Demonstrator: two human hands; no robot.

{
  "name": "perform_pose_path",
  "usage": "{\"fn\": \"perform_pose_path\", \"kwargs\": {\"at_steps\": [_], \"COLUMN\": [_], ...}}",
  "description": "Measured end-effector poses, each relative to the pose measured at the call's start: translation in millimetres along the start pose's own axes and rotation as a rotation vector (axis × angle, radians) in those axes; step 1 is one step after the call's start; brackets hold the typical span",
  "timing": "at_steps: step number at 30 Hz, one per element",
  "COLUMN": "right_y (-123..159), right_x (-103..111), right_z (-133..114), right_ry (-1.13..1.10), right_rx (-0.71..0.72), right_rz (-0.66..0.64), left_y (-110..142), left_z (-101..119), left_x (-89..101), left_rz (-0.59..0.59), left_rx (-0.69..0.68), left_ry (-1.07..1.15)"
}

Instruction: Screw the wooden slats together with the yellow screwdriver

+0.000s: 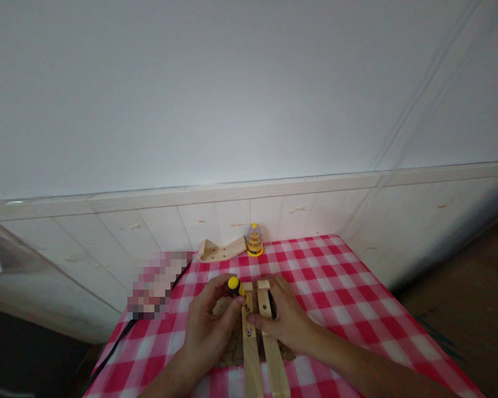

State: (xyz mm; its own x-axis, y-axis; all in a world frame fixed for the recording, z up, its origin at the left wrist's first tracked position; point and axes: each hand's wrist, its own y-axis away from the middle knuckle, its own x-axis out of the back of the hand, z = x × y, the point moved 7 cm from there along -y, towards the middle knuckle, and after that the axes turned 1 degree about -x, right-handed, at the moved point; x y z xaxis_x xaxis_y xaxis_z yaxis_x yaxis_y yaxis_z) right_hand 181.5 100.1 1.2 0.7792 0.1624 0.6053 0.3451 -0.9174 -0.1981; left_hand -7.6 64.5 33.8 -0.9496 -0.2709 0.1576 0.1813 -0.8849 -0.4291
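Nearest the camera, between the hands, lie two flat strips of pale, smooth wood: the left strip (251, 354) and the right strip (276, 359). Their long axes run almost side by side, straight away from the person, far ends slightly leftward. The right strip carries a squared block at its far end; round holes show in both strips.

The left hand (209, 320) grasps a screwdriver (234, 283) between thumb and fingers, over the far part of the left strip. Its rounded yellow-and-black handle leans up and leftward; the opposite end points down toward the wood. The right hand (288, 318) grips the right strip from its outer side, thumb laid across to the left strip.

Beneath is a rough brown mat (232, 354) on a red-and-white checked tabletop (332, 276). Beyond the hands, an angled wooden bracket (222, 254) stands beside a clear, tapered container (255, 241) with yellow cap and base.

The screwdriver's tip and several fingertips are hidden. The strips' near ends meet the lower edge. Left of the hands, pixelation obscures an area beside a black strap (116, 344).
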Motion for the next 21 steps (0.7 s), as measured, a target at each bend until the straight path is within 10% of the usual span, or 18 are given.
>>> {"fn": "perform_pose_path", "kwargs": {"at_steps": [21], "right_y": [0], "right_x": [2], "right_z": [0], "right_ry": [-0.003], "right_rx": [-0.016], "right_rz": [0.017], "left_y": [15], "left_z": [6], "left_x": [-6.9], "left_rz": [-0.051], "left_rx": [-0.013], "left_ry": [0.1]}}
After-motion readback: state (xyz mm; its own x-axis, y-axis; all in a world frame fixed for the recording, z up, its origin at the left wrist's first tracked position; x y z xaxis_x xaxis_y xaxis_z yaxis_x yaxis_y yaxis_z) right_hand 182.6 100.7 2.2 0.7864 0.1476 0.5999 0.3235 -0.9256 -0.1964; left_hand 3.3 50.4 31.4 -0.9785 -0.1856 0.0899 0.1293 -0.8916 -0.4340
